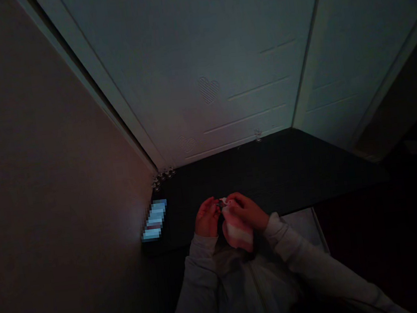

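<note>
Both hands meet above the near edge of a dark tabletop (240,173). My right hand (248,211) is closed on a pink and white cloth (239,233), whose lower part hangs down in front of my body. Fingers of my left hand (207,219) pinch a small shiny piece (219,204), which looks metallic. The cloth's upper end touches or lies very close to this piece. Dim red light and the fingers hide its exact shape.
Several small shiny pieces (163,174) stand at the table's back left corner. Another small shiny piece (258,135) is by the white panel (244,72) behind. A lit phone (155,220) lies at left, near the wall (65,193). A pale open drawer (307,225) shows below the front edge.
</note>
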`<state>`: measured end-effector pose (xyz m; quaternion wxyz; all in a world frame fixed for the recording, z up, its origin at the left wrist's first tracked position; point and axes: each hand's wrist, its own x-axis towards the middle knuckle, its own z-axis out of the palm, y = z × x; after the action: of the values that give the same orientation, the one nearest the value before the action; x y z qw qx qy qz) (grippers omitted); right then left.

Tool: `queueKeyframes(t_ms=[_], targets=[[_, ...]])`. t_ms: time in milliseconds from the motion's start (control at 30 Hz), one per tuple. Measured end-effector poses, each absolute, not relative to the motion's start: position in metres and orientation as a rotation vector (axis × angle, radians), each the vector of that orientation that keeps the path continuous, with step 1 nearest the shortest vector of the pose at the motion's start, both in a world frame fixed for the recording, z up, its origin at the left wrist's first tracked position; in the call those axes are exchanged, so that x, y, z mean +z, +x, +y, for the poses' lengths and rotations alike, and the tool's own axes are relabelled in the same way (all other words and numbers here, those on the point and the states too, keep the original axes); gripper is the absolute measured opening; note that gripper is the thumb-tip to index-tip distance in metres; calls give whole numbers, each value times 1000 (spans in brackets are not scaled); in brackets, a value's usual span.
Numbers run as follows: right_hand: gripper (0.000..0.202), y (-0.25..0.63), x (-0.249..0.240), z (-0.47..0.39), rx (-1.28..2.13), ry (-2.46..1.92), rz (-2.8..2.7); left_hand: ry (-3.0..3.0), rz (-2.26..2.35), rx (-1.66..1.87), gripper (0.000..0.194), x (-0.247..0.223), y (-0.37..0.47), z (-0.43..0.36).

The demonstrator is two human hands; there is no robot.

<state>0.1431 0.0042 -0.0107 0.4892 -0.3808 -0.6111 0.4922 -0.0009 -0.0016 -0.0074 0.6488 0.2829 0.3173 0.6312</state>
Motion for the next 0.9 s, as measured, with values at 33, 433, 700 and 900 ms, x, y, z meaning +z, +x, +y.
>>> queueKeyframes(t_ms=[33, 433, 700, 900], targets=[[18, 143, -10, 4, 1204, -913, -1476, 641, 722, 1437, 27, -7, -1, -2], [23, 141, -9, 1, 1188, -898, -1489, 637, 721, 1437, 25, -7, 0, -2], [21, 140, -7, 0, 1182, -874, -1474, 638, 732, 1436, 24, -10, -1, 0], [23, 140, -10, 4, 1187, -895, -1447, 613, 728, 1437, 24, -8, 0, -1]])
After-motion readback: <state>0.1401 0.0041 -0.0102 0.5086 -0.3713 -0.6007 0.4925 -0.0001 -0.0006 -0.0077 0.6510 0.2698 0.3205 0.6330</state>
